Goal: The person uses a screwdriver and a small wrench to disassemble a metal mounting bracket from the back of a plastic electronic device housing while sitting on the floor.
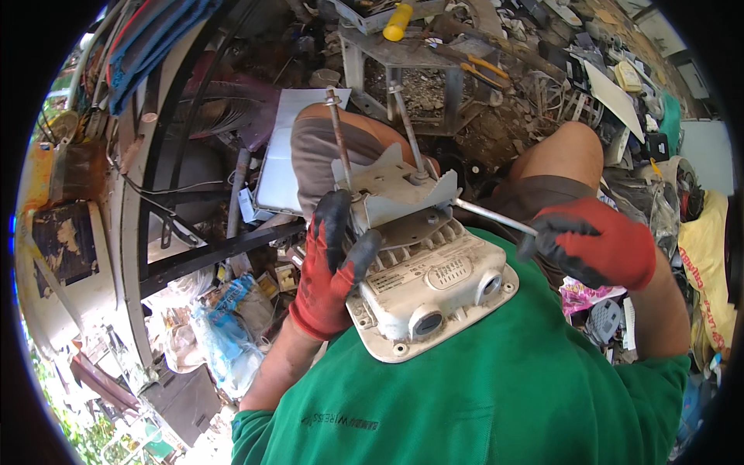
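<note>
A worn white metal housing [434, 279], with ribs, a label and two round ports, rests against my green shirt. Bolted to its far end is a grey metal bracket [403, 190]. Two long threaded bolts [339, 139] stick up from that bracket, carrying nuts. My left hand [329, 267], in a red and black glove, grips the housing's left side near the bracket. In my right hand [597, 242], gloved alike, is a slim metal wrench [496, 217]. Its far end meets the bracket's right side; the exact contact is too small to make out.
Beyond my knees stands a low metal frame [395, 50] with a yellow-handled tool [398, 22] on top and orange-handled pliers [484, 74] beside it. Scrap heaps lie at right, near a yellow sack [709, 263]. A dark metal frame [221, 256] and plastic bags [229, 325] are at left.
</note>
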`<control>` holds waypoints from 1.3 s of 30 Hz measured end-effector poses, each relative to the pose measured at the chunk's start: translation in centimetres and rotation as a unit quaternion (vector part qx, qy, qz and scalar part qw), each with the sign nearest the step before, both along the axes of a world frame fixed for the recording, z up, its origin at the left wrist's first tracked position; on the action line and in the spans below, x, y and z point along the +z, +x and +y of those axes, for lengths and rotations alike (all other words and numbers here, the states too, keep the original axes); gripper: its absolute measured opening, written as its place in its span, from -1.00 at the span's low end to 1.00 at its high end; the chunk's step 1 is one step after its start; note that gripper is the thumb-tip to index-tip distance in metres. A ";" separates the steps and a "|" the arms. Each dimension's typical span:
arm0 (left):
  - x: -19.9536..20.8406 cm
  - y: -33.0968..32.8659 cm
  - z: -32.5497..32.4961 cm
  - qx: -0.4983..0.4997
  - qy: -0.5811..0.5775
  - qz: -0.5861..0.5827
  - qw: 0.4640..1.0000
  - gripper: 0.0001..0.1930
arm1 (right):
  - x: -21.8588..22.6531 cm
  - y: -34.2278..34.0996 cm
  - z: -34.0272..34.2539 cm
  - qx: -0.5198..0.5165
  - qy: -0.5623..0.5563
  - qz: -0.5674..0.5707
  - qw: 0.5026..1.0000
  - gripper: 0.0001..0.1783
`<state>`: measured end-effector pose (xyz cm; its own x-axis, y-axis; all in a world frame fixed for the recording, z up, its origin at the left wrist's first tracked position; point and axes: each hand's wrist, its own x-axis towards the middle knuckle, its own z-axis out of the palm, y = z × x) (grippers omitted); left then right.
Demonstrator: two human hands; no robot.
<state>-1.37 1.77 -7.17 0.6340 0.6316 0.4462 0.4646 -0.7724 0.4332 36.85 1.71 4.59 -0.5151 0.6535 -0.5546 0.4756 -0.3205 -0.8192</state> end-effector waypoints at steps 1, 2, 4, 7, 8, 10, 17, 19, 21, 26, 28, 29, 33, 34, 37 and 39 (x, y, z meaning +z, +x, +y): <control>0.0 0.3 -0.3 -0.002 0.000 0.010 1.000 -0.34 | -0.7 0.7 0.5 -0.007 -0.076 0.028 0.997 -0.64; 0.5 0.8 -1.3 0.015 -0.023 0.038 0.999 -0.36 | -1.6 2.2 0.8 -0.018 -0.143 0.063 0.988 -0.65; 0.6 1.0 -2.2 0.049 -0.090 0.062 0.993 -0.44 | -2.3 2.3 0.7 -0.024 -0.181 0.079 0.980 -0.61; 1.6 1.4 -1.8 0.040 -0.071 0.076 0.994 -0.49 | -2.1 -0.1 -0.6 -0.028 -0.181 0.057 0.981 -0.54; 1.5 1.2 -1.8 0.043 -0.065 0.083 0.994 -0.50 | -2.2 -0.9 -0.4 -0.057 -0.239 0.061 0.968 -0.53; 1.2 1.1 -2.1 0.048 -0.054 0.091 0.993 -0.52 | -3.2 -1.6 -0.3 -0.072 -0.222 0.092 0.968 -0.53; 0.4 0.2 -1.5 0.049 -0.038 0.073 0.995 -0.55 | -3.3 -3.8 -0.4 -0.074 -0.144 0.090 0.983 -0.47; 0.2 -0.1 -1.4 0.050 -0.029 0.086 0.995 -0.54 | -3.0 -4.8 -0.6 -0.102 -0.193 0.090 0.972 -0.47; 0.1 -0.2 -1.4 0.047 -0.031 0.067 0.996 -0.54 | -2.8 -6.0 -1.0 -0.152 -0.252 0.092 0.951 -0.46; -0.8 -1.0 -0.9 0.039 0.004 0.066 0.997 -0.46 | -2.5 -8.1 -1.8 -0.155 -0.204 0.070 0.964 -0.47; -0.6 -1.2 -0.9 0.042 -0.006 0.073 0.996 -0.47 | -2.9 -8.3 -2.0 -0.101 -0.106 0.060 0.987 -0.48; -0.6 -1.2 -0.9 0.043 -0.016 0.081 0.996 -0.46 | -3.1 -8.5 -2.0 -0.114 -0.119 0.062 0.984 -0.48; -1.3 -1.9 -1.2 0.048 -0.032 0.063 0.996 -0.51 | -3.4 -9.5 -1.8 -0.228 -0.281 0.077 0.929 -0.52; -1.6 -2.1 -1.2 0.049 -0.033 0.045 0.997 -0.54 | -3.3 -9.6 -1.8 -0.221 -0.274 0.072 0.933 -0.53; -2.3 -2.3 -1.5 0.061 -0.012 0.052 0.997 -0.58 | -2.6 -9.9 -1.7 -0.205 -0.271 0.067 0.938 -0.58; -1.7 -2.5 -1.3 0.057 -0.021 0.055 0.997 -0.62 | -2.6 -10.1 -1.7 -0.221 -0.296 0.089 0.925 -0.60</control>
